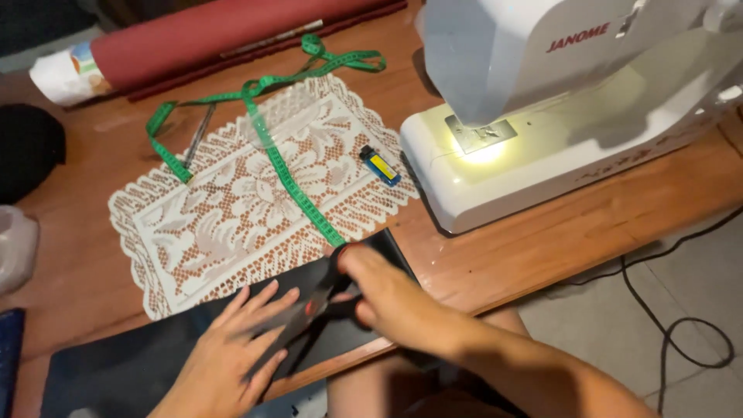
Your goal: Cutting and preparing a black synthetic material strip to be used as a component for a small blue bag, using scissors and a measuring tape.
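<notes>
Head view, and the right hand (387, 298) is closing around the handles of a pair of scissors (313, 310), fingers curled through the dark loops with a touch of red showing at the pivot. The blades are pointing toward the left hand (232, 348), which is lying open and flat, fingers spread, pressing down on a sheet of black fabric (155, 356) at the near edge of the wooden worktop (542, 232).

The fabric is lying partly over the corner of a white lace mat (232, 201), with a green measuring tape (271, 147) trailing across that mat and ending just beside the scissor hand. A small blue and yellow lighter (380, 165) is resting on the lace, and a white sewing machine (557, 116) is glowing at the right.

To cut well here, I judge the flat hand should be keeping the cloth taut and its fingertips clear of the blade line, since they are sitting very near the steel. Long, steady closes would be giving a cleaner edge than nibbling, and the lace beneath needs watching so the lower blade is not catching it.
</notes>
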